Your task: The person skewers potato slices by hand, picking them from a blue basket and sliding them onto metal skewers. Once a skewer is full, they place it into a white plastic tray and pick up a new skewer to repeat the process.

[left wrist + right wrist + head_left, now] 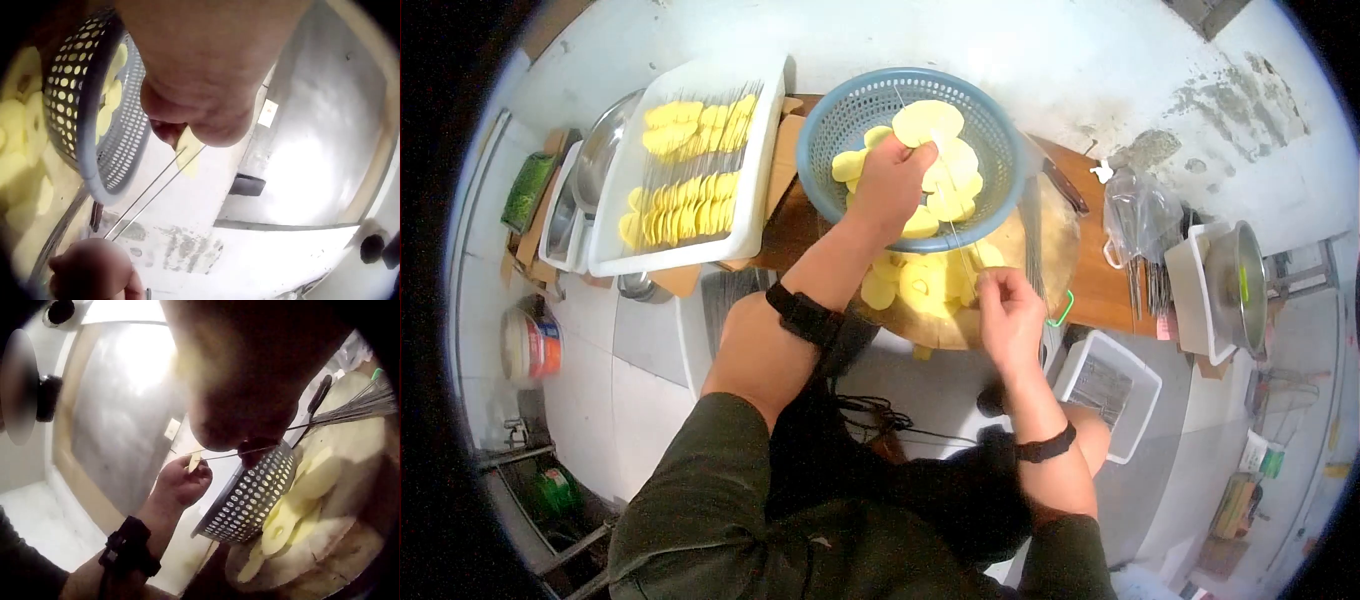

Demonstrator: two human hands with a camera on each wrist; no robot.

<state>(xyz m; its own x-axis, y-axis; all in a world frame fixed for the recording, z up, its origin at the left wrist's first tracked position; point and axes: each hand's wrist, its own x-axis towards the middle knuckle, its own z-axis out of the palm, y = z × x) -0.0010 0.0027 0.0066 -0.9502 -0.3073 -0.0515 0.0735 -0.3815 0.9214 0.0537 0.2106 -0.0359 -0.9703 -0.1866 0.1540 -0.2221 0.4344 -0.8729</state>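
Note:
My left hand point(890, 185) pinches a thin yellow slice point(927, 122), possibly potato, above the blue-grey colander point(812, 115). My right hand point(1012, 315) pinches the near end of thin metal skewers point(146, 192) over the cutting board's front edge. Two skewer shafts show in the left wrist view, running from the right fingertips up to the slice; the left fingers partly hide where they meet it. More yellow slices lie inside the colander, and a pile of slices point(920, 285) sits on the round wooden board point(1055, 225) in front of it.
At the left stands a white tray point(772, 140) with rows of skewered slices. A knife point(1065, 187) and a bundle of skewers point(1031, 230) lie right of the colander. Farther right are a plastic bag point(1140, 215) and a metal bowl point(1240, 285). A white bin point(1135, 440) stands below.

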